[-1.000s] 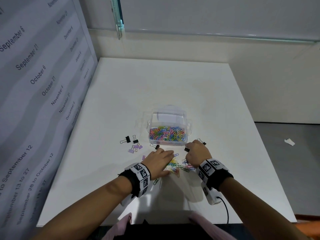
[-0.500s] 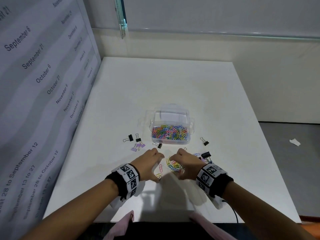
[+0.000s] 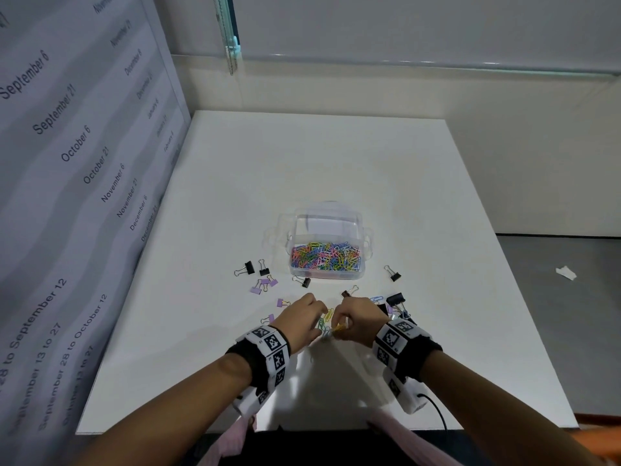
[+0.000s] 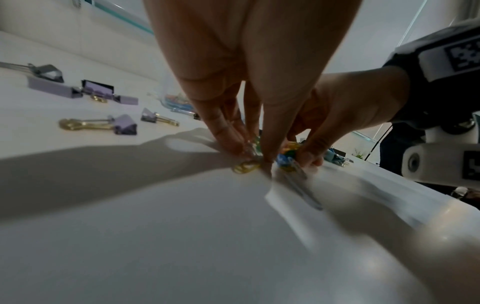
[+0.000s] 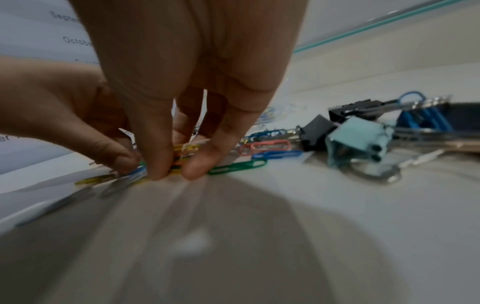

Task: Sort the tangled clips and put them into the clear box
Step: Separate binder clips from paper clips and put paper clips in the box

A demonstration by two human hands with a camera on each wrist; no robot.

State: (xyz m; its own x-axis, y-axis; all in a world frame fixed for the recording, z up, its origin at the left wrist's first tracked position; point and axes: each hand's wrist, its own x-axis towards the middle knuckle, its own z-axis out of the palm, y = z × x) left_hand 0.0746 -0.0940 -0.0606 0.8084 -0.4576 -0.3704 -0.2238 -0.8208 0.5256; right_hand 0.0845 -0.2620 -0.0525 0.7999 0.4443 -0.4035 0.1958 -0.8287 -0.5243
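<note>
A clear box (image 3: 326, 274) holding many coloured paper clips stands mid-table. Just in front of it lies a small tangle of coloured paper clips (image 3: 327, 322). My left hand (image 3: 319, 326) and right hand (image 3: 337, 326) meet over this tangle, fingertips down on the table. In the left wrist view the left hand (image 4: 255, 158) pinches clips (image 4: 285, 158) against the table. In the right wrist view the right hand (image 5: 171, 172) pinches yellow and orange clips, and a green clip (image 5: 239, 166) lies beside its thumb. Fingers hide most of the tangle.
Black binder clips (image 3: 248, 268) and purple binder clips (image 3: 265, 284) lie left of the box. One black clip (image 3: 395, 274) and a cluster of black and blue binder clips (image 3: 396, 302) lie to the right. A pale blue binder clip (image 5: 355, 139) sits near my right hand.
Both hands have drawn back from the box toward me and come together, dragging the loose clips into a tighter bunch. The left hand, flat before, now pinches.
</note>
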